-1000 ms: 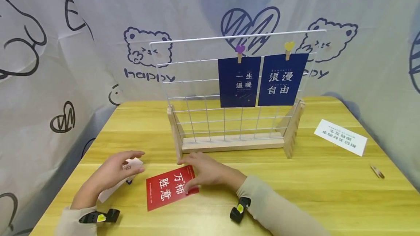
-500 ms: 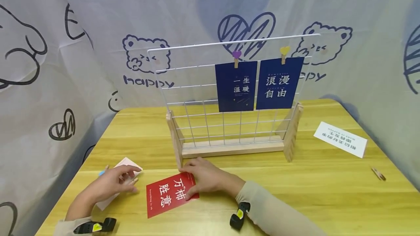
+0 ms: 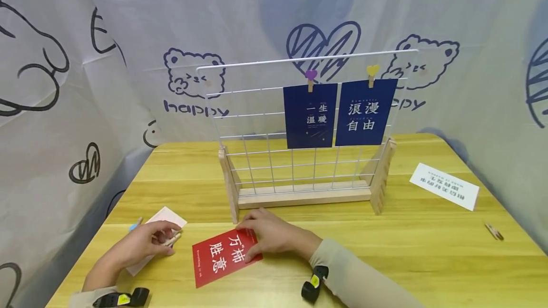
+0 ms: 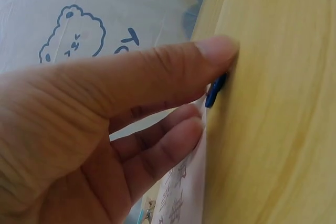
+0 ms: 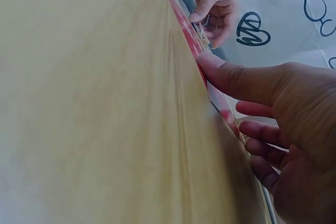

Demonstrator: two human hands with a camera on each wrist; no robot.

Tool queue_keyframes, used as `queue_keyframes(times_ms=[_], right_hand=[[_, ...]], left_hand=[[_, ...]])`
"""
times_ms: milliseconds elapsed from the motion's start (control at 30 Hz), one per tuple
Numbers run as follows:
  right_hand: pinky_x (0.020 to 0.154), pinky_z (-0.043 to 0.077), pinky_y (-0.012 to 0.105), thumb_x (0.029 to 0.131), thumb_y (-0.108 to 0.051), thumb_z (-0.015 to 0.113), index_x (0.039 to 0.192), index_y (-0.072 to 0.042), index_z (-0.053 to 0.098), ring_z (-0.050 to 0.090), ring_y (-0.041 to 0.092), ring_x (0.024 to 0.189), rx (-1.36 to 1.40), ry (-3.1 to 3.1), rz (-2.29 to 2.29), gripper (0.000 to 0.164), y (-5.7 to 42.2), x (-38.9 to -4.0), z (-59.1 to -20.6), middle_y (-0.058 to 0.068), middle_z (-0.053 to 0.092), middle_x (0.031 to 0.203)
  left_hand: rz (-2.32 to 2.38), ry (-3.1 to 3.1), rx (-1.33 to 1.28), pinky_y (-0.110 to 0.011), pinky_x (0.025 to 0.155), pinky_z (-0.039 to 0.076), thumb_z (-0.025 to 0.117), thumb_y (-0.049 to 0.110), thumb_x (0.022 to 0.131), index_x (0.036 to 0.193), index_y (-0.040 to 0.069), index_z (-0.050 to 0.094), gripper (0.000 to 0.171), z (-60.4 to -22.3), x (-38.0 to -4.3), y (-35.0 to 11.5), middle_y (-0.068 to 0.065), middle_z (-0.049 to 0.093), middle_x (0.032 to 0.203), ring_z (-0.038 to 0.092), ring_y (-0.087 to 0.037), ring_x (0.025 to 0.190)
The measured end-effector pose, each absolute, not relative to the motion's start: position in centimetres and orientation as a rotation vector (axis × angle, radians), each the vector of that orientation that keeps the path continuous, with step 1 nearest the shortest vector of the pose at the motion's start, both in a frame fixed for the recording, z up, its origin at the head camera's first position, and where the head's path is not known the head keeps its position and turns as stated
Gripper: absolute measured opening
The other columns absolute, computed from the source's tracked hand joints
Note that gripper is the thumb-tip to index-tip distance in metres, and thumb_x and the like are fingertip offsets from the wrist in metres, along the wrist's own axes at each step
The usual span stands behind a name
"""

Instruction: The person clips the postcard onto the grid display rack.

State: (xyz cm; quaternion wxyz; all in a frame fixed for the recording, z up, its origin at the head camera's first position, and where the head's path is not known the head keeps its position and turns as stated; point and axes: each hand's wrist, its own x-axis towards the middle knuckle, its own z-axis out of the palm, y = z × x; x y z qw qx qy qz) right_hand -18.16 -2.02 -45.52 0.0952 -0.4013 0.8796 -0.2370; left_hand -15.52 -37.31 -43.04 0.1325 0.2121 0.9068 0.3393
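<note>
A clothespin (image 3: 173,239) is pinched between the thumb and fingers of the left hand (image 3: 143,244); that grip is almost closed. A pale card (image 3: 168,215), partly covered by the same hand, is laid towards the left edge of the desk (image 3: 428,246), with a blue-topped clip (image 3: 135,225) beside it.

A red card (image 3: 219,258) is placed flat on the near part of the desk, left of centre. Its right end is held by the right hand (image 3: 274,233), that grip being spread across the card, with the thumb at the near edge and the fingers at the far one.

Behind it, a wire rack (image 3: 304,197) is set towards the desk's far edge, where two dark blue cards (image 3: 310,120) are hung by a purple heart clip (image 3: 311,76) and a yellow heart clip (image 3: 372,71). Near the desk's right edge, a white card (image 3: 445,187) is seen, with a loose clip (image 3: 494,232) nearer.
</note>
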Motion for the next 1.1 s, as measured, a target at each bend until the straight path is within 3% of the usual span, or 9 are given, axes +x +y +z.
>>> queue_keyframes(times_ms=[767, 1100], right_hand=[[0.091, 0.04, 0.022, 0.068, -0.045, 0.088, 0.128, -0.017, 0.063, 0.041, 0.011, 0.109, -1.117, 2.567, -0.702, 0.071, -1.74, -18.03, -44.96, -0.004, 0.051, 0.118], [0.093, 0.04, 0.022, 0.067, -0.048, 0.088, 0.131, -0.013, 0.06, 0.041, 0.011, 0.108, -1.121, 2.591, -0.667, 0.079, -1.73, -17.94, -44.83, -0.003, 0.05, 0.118]], left_hand=[[0.941, 2.671, 0.618, -0.024, 0.069, 0.052, 0.073, 0.008, 0.087, 0.105, 0.004, 0.071, 0.018, -43.15, -15.25, -36.81, 0.002, 0.063, 0.093, 0.055, -0.004, 0.079], [0.976, 2.685, 0.674, -0.023, 0.066, 0.051, 0.073, 0.007, 0.087, 0.091, 0.011, 0.069, 0.007, -43.28, -15.22, -36.7, 0.002, 0.059, 0.087, 0.055, -0.004, 0.076]])
